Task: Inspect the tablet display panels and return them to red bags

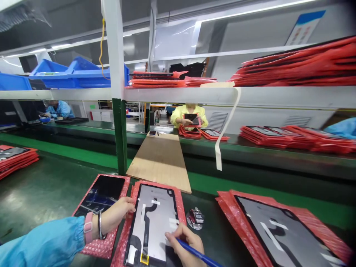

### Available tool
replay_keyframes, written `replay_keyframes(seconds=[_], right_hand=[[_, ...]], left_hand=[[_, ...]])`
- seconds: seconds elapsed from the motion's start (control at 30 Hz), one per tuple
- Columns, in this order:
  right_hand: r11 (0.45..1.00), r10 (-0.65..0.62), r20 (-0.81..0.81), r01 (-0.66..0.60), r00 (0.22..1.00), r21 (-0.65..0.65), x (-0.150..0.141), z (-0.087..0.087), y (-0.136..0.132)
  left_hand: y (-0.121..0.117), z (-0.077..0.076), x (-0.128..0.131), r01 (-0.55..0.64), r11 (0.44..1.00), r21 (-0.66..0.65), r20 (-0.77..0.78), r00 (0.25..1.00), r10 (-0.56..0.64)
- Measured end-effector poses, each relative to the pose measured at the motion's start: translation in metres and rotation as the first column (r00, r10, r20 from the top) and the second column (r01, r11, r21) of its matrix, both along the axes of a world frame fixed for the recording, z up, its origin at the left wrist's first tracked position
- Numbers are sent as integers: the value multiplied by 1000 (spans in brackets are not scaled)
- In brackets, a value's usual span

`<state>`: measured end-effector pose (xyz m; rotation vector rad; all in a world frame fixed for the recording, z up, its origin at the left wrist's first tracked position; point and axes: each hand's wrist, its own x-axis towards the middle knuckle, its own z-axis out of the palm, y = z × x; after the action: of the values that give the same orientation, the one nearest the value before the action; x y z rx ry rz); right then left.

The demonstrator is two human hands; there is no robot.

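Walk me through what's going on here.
A person's right hand holds a blue tool over a gray panel, while the left hand is at its left edge. The panel lies on red wrap. A black panel lies to the left, and another gray one to the right. Beyond, someone in yellow also handles a panel.

Blue plastic bins [90, 78] are set on a white shelf [178, 95] at upper left; a wooden board [160, 159] is laid mid-frame; a blue-and-white sign [305, 29] is seen at upper right.
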<state>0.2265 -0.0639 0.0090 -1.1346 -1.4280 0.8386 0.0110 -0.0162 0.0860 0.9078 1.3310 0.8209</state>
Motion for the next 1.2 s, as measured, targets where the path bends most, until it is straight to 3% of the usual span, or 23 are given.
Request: replay_keyframes(seconds=[0.1, 0.27, 0.53, 0.8, 0.97, 1.1, 1.2], right_hand=[[995, -88, 48, 86, 995, 50, -4, -6, 2], [987, -137, 121, 125, 983, 105, -10, -10, 3], [996, -62, 166, 52, 984, 67, -8, -13, 6], [997, -50, -38, 48, 998, -57, -4, -8, 6], [986, -90, -238, 52, 967, -161, -11, 6, 1], [982, -160, -270, 126, 949, -141, 2, 32, 1], [975, -221, -285, 209, 933, -71, 24, 58, 6]], left_hand=[[6, -4, 0, -20, 999, -34, -20, 1000, 20], [7, -5, -1, -1, 999, -39, -2, 1000, 1], [7, -6, -2, -10, 999, -46, 13, 1000, 10], [16, 2, -1, 9, 1000, -8, 34, 999, -9], [14, 1, 30, 106, 994, 37, 163, 980, -111], [10, 4, 41, 23, 985, 172, 220, 974, -61], [10, 22, 37, -29, 944, 328, 240, 969, -53]])
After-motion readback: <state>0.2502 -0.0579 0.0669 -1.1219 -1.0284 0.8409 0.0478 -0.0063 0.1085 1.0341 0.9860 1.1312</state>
